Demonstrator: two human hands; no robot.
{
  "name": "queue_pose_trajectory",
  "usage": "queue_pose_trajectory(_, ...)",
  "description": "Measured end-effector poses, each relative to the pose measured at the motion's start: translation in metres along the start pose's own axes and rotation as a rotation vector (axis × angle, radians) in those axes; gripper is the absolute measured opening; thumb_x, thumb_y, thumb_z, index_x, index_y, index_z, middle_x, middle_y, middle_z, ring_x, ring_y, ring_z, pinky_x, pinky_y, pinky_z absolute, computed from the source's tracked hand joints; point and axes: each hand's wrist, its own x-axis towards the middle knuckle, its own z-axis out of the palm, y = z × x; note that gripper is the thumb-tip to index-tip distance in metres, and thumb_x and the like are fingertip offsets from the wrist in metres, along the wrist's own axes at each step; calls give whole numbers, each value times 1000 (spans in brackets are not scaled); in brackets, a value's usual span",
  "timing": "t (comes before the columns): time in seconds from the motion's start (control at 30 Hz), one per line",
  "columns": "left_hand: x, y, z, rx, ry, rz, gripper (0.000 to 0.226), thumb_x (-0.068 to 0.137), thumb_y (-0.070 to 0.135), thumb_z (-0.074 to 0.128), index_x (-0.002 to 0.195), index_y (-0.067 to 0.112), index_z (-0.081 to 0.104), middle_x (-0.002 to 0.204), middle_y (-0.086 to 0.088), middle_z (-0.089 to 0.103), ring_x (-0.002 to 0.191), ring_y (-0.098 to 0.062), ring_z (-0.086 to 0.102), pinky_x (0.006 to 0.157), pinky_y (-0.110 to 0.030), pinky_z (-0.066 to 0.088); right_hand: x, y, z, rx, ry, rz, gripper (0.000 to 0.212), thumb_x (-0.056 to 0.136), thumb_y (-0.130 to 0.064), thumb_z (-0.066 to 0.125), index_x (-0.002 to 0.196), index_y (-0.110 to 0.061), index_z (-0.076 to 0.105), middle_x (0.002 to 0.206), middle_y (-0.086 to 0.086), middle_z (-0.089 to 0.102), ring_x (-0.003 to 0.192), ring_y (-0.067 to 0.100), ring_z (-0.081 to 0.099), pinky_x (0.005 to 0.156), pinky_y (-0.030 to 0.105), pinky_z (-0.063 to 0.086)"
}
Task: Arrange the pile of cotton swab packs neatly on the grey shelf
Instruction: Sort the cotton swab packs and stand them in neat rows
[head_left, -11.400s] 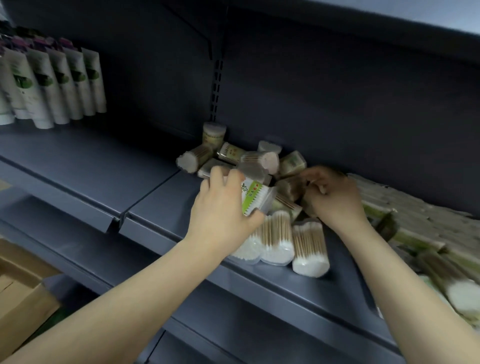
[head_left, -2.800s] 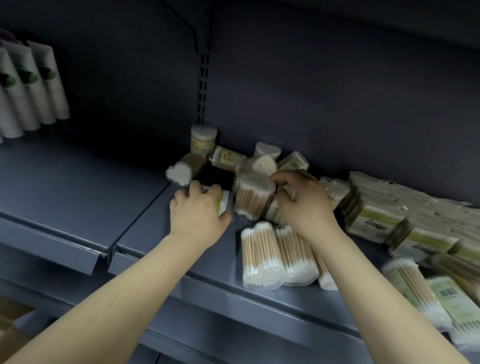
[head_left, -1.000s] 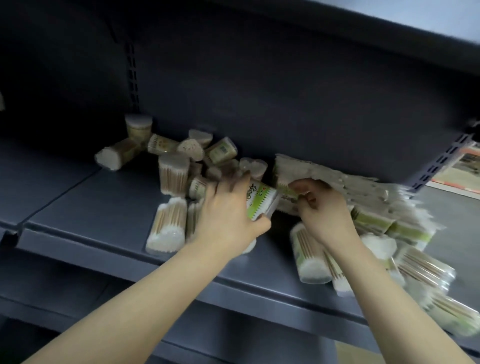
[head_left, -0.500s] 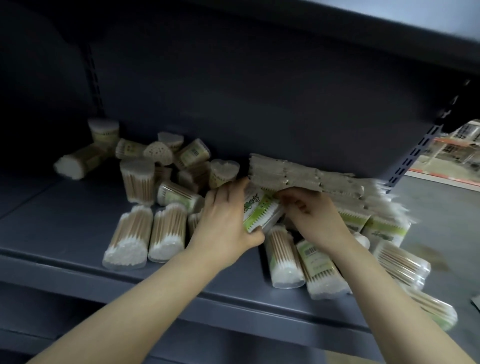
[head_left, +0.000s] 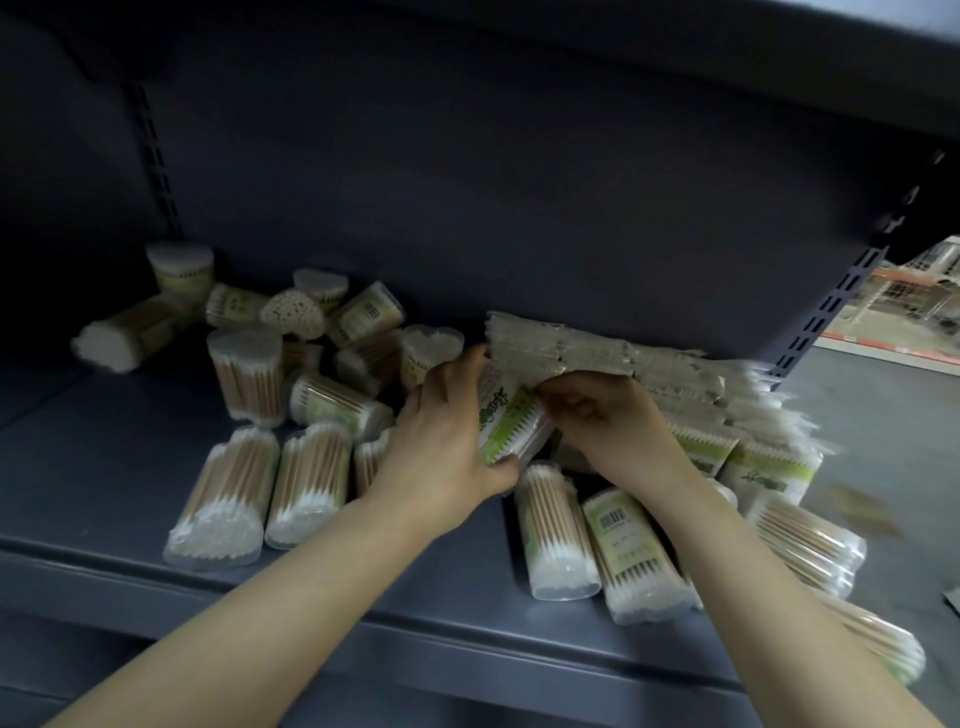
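Clear plastic swab packs, loose lot, on matte grey shelf (head_left: 104, 452).
Head view: left hand (head_left: 441, 447) grips a flat green-and-white labelled pack (head_left: 511, 423) at frame centre, thumb beneath; right hand (head_left: 608, 421) pinches its upper corner. Heart-shaped tubs (head_left: 244, 374) of wooden-stemmed swabs lie jumbled at centre left; flat bagged packs (head_left: 597, 358) are stacked at centre right against the back panel. Versus half a second ago, the right hand now touches the held pack.
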Motion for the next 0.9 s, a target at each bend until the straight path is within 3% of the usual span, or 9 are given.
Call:
queue_pose_trajectory(0.13,4,4,-2,-80,-46,-45,106,76,39,71,148,23,-6,149,-4,25,133,-24,23,106,-32,24,4,-2,-2,3,28,-20,23,85,-8,57,102,-17,69,92,-6,66,84,7,61,71,6,43)
queue_pose_trajectory(0.27,8,5,-3,-72,-29,-37,97,83,37,64,148,19,-6,150,-5,24,134,-21,24,112,-37,21,7,-4,-3,-3,37,-36,24,86,-6,55,103,-15,69,92,-9,64,84,6,59,70,6,42)
queue_pose_trajectory(0.53,17,-8,-7,-76,55,-69,57,94,25,50,145,20,25,137,-12,42,118,-26,46,93,-31,39,15,-6,0,35,74,-55,22,88,-10,55,103,-19,68,92,-10,64,90,7,62,82,21,48)
queue_pose_trajectory(0.7,17,-8,-8,-50,52,-96,43,96,23,45,138,18,38,132,-12,38,106,-28,52,85,-30,40,19,-9,4,47,68,-96,24,90,-9,53,108,-19,65,93,-9,63,92,8,61,84,20,47)
queue_pose_trajectory(0.83,16,-10,-7,-50,61,-122,35,96,19,43,131,15,43,127,-12,41,102,-29,52,80,-32,41,20,-7,5,50,25,-78,29,91,-13,52,117,-22,59,96,-6,61,91,6,59,77,8,43)
queue_pose_trajectory(0.9,17,-12,-7,-68,83,-118,34,96,18,43,130,16,45,125,-13,45,100,-29,54,79,-32,42,19,-5,5,44,4,-62,32,90,-14,53,121,-22,56,98,-6,60,91,6,59,77,12,42)
